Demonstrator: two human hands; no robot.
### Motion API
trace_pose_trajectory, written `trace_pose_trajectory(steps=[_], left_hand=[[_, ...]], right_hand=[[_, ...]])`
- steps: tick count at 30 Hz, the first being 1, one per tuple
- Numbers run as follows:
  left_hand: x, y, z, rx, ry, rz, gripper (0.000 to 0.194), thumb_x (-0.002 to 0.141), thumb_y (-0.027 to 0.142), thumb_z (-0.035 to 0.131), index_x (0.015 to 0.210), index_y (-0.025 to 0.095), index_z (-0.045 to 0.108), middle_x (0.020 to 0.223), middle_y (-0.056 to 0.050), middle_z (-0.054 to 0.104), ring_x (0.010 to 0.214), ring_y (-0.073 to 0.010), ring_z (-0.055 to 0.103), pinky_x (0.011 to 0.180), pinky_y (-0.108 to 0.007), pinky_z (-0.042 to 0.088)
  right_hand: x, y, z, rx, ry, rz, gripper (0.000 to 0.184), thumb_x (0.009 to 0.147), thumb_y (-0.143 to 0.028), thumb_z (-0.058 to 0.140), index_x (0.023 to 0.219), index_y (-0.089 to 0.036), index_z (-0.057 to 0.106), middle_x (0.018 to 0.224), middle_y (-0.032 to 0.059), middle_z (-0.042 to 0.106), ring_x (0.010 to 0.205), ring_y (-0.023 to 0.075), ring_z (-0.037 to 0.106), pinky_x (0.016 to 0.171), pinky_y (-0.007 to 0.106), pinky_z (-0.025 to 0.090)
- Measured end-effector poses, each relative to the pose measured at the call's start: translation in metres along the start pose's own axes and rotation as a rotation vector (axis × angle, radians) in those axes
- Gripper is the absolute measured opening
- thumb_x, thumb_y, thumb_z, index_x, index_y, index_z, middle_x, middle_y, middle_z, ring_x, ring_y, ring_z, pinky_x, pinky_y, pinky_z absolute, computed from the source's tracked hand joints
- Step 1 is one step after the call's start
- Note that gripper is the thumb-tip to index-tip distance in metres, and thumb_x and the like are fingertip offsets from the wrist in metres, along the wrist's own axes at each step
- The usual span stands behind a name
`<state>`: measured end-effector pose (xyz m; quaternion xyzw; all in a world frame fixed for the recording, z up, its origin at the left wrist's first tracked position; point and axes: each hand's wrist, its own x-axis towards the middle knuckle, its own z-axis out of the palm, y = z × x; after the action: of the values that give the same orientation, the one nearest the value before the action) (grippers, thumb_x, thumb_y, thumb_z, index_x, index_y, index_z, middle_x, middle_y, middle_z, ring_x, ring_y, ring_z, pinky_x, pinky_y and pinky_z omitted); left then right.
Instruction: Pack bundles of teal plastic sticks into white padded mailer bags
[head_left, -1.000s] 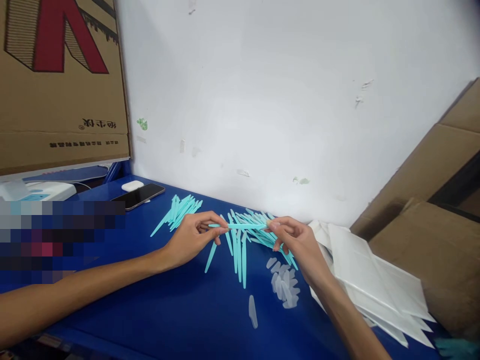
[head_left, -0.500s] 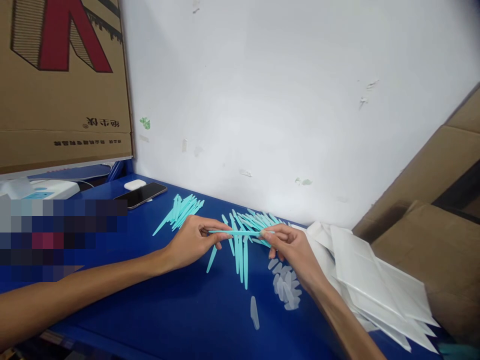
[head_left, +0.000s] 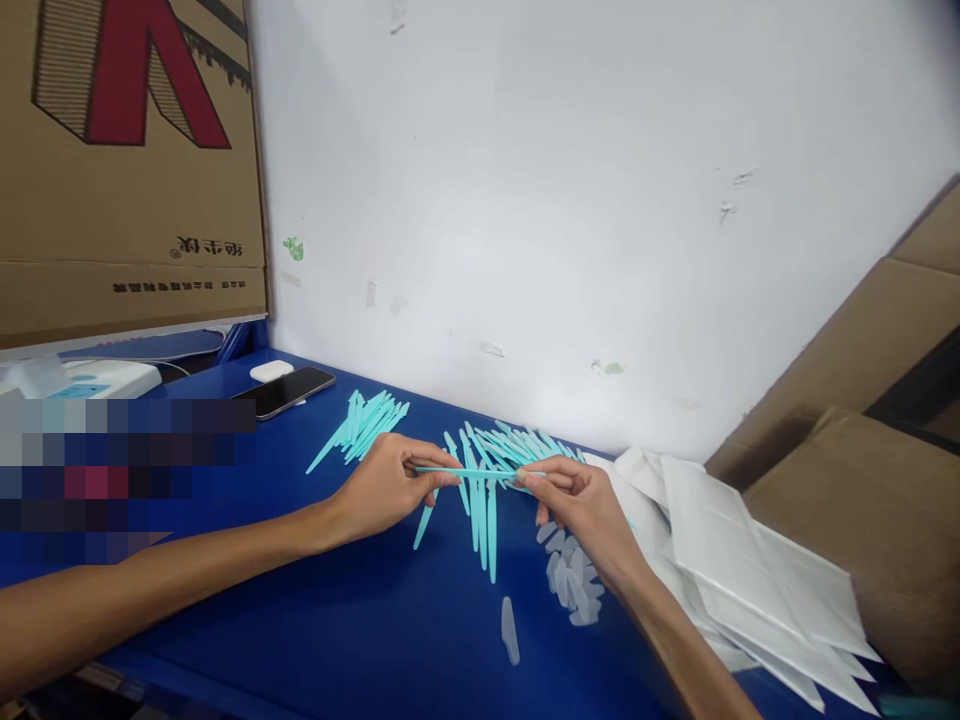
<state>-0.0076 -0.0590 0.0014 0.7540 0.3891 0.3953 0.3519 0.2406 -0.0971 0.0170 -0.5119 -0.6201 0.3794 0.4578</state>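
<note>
My left hand (head_left: 397, 475) pinches one end of a slim turquoise eyebrow razor (head_left: 484, 474). At its other end the fingertips of my right hand (head_left: 574, 495) are closed, hiding that tip. The razor is held level above the blue table (head_left: 337, 620). Below and behind it lie more turquoise razors (head_left: 482, 530), some side by side, others in a heap (head_left: 525, 440) near the wall. A second bunch of razors (head_left: 367, 425) is beyond my left hand. Several translucent blade caps (head_left: 574, 580) are piled under my right wrist, and a single cap (head_left: 510, 630) lies nearer to me.
White envelope-like packets (head_left: 742, 550) are stacked at the right, against cardboard boxes (head_left: 840, 520). A phone (head_left: 292, 390) and a white earbud case (head_left: 271, 371) rest at the back left, below a large carton (head_left: 142, 200). The white wall (head_left: 525, 200) borders the table's far edge.
The held razor has tilted slightly and dropped a little at its right end. My right fingertips have shifted slightly left; the left hand is almost unmoved.
</note>
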Motion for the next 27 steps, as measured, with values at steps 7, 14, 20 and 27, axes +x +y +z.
trace_pose_trajectory(steps=[7, 14, 20, 27], left_hand=[[-0.012, 0.011, 0.009, 0.243, -0.235, 0.229, 0.025, 0.092, 0.033, 0.059, 0.075, 0.021, 0.074, 0.068, 0.003, 0.072, 0.061, -0.0097, 0.062, 0.061, -0.021, 0.043], [0.001, -0.002, -0.001, 0.723, -0.040, 0.268, 0.036, 0.093, 0.033, 0.050, 0.062, 0.018, 0.059, 0.059, 0.000, 0.063, 0.057, -0.0127, 0.055, 0.054, -0.026, 0.030], [0.019, -0.021, -0.017, 1.022, -0.059, 0.071, 0.044, 0.096, 0.041, 0.041, 0.061, 0.019, 0.057, 0.056, -0.004, 0.061, 0.050, -0.0175, 0.054, 0.050, -0.029, 0.025], [0.030, -0.031, -0.035, 1.255, 0.003, -0.080, 0.029, 0.094, 0.032, 0.046, 0.093, 0.014, 0.069, 0.092, -0.014, 0.070, 0.088, -0.0310, 0.065, 0.060, -0.033, 0.043]], right_hand=[[-0.006, -0.013, 0.009, -0.047, -0.068, -0.062, 0.028, 0.082, -0.045, 0.071, 0.088, -0.017, 0.071, 0.068, 0.0010, 0.068, 0.046, 0.0095, 0.054, 0.046, 0.023, 0.039], [-0.008, -0.006, 0.015, -0.120, -0.070, -0.097, 0.040, 0.091, -0.050, 0.060, 0.123, -0.026, 0.060, 0.090, 0.0023, 0.072, 0.049, 0.0110, 0.058, 0.049, 0.024, 0.045], [-0.008, -0.010, 0.008, -0.146, -0.018, -0.112, 0.038, 0.094, -0.053, 0.052, 0.117, -0.024, 0.061, 0.087, 0.0029, 0.071, 0.048, 0.0119, 0.058, 0.048, 0.025, 0.046], [-0.007, -0.008, 0.004, -0.265, -0.082, -0.122, 0.033, 0.095, -0.051, 0.051, 0.100, -0.023, 0.067, 0.078, 0.0005, 0.070, 0.048, 0.0106, 0.057, 0.051, 0.024, 0.046]])
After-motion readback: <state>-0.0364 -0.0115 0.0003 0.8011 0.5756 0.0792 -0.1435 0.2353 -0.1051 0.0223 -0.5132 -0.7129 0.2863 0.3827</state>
